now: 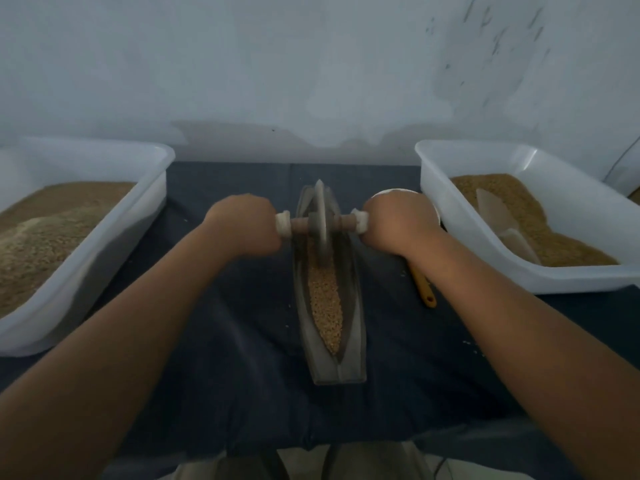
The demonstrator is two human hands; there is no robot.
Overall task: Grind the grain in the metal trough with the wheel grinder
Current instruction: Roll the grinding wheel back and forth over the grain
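Fingers are wrapped tight round the wooden axle (300, 225) on both sides: the left hand (244, 225) grips one end, the right hand (393, 225) the other. Between them the wheel grinder (322, 221) stands upright in the far half of the metal trough (351, 341), which lies lengthwise on the dark cloth (225, 341). The grain (325, 306) in the near half looks whole, so I'd say most of the grinding remains.

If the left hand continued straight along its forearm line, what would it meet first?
Probably the disc of the wheel grinder, which stands just inward of the left hand; with one view, depth is uncertain.
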